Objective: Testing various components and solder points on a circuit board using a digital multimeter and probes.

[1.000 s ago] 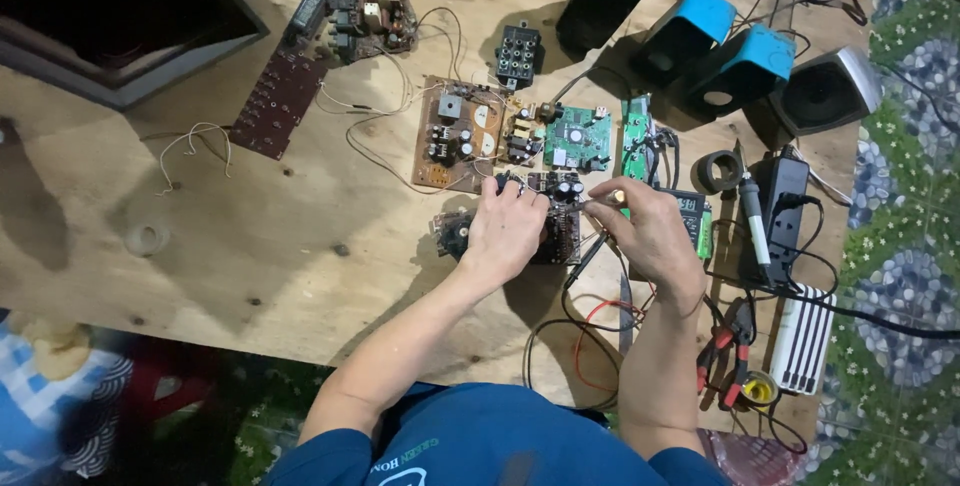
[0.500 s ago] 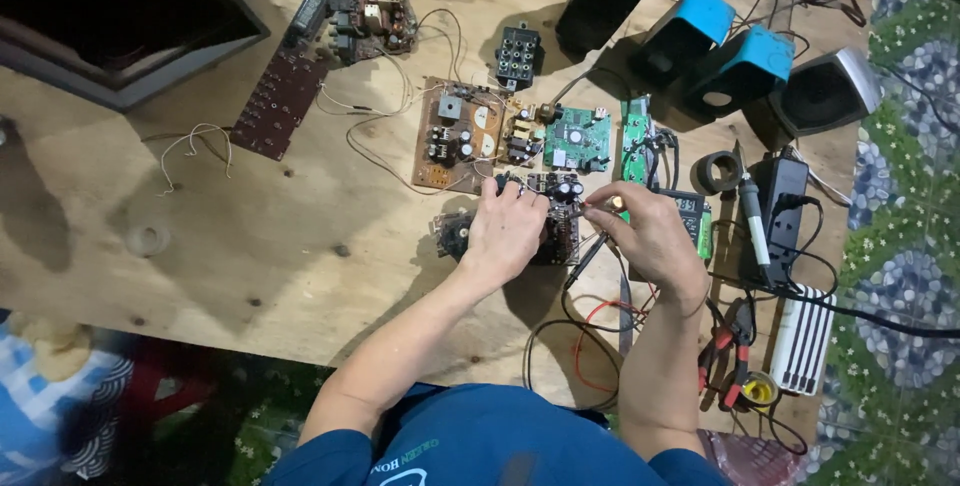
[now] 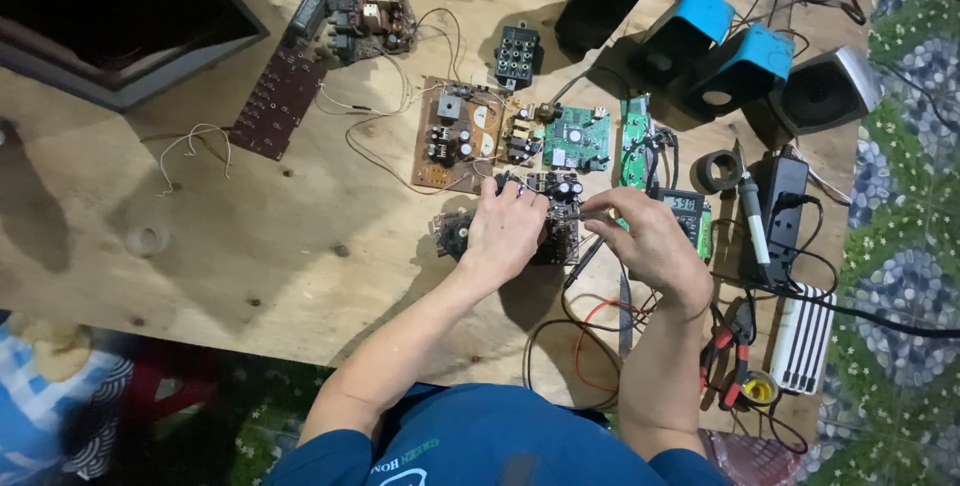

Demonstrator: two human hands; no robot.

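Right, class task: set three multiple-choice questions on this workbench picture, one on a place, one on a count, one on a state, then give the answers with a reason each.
1. Where does the green circuit board lie?
A. just right of the brown circuit board
B. on the floor
C. inside the dark box at top left

2. How many blue speakers stand on the wooden table?
A. one
B. two
C. four

3. What is the left hand doing?
A. hanging off the table edge
B. resting on the dark circuit board
C. holding the soldering iron

Answers:
1 A, since the green board sits beside the brown one on its right.
2 B, as two blue boxes stand side by side at the top.
3 B, as its fingers press on the dark board while the right hand holds a thin probe to it.
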